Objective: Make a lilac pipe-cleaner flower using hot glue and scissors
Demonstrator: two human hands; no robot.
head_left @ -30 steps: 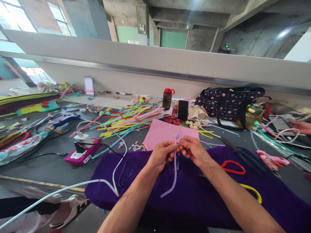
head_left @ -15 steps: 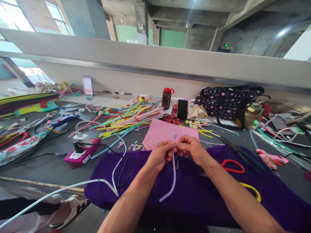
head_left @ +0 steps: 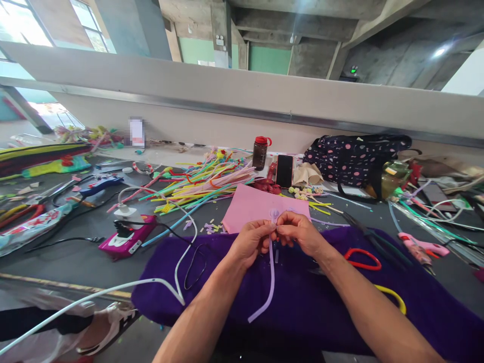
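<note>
A lilac pipe cleaner [head_left: 271, 282] hangs from between my hands, its free end curving down to the left. Its top is coiled into a small round knob [head_left: 274, 214] just above my fingertips. My left hand [head_left: 254, 240] pinches the stem below that knob. Right beside it, my right hand [head_left: 298, 231] is closed with thumb and fingers pressed together at the same spot. The fingertips of both hands nearly meet and hide the exact point of contact. A pink sheet [head_left: 245, 204] lies behind the hands, and a dark purple cloth [head_left: 227, 312] lies under them.
A bundle of colourful pipe cleaners [head_left: 212, 184] lies behind the hands. A magenta power strip [head_left: 128, 241] with a white cable sits left. Red-handled scissors [head_left: 363, 258], a yellow handle [head_left: 395, 297] and a pink glue gun [head_left: 423, 246] are right. A bottle [head_left: 259, 154] and phone [head_left: 284, 171] stand behind.
The coiled top of the pipe cleaner has shifted slightly to the right, and the fingers have moved a little closer around the stem. Everything else looks the same.
</note>
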